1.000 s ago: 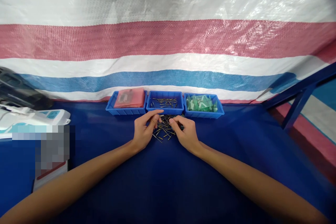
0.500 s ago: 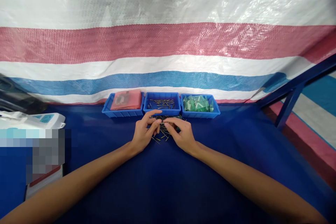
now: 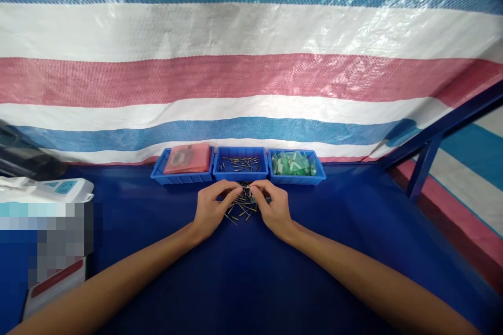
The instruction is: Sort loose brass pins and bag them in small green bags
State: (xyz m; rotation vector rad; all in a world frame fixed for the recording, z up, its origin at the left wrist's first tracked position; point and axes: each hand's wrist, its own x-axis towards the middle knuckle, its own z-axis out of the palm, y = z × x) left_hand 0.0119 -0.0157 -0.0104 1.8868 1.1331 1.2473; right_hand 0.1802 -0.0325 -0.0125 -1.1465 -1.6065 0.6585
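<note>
As we see the left hand [image 3: 212, 207] and right hand [image 3: 274, 207] pinching a slim metal pin [image 3: 244, 187] on the near side of the middle bin [image 3: 240, 174], with loose pins [image 3: 244, 208] piled there, we judge it light, stiff and slippery, best held by its ends.

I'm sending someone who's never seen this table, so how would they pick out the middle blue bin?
Start at the striped tarp behind the blue table. At the tarp's foot, beyond the left hand and right hand, the middle bin stands in a row of three. It alone holds loose metal pins: the left bin has red packaging, the right bin green packaging.
</note>
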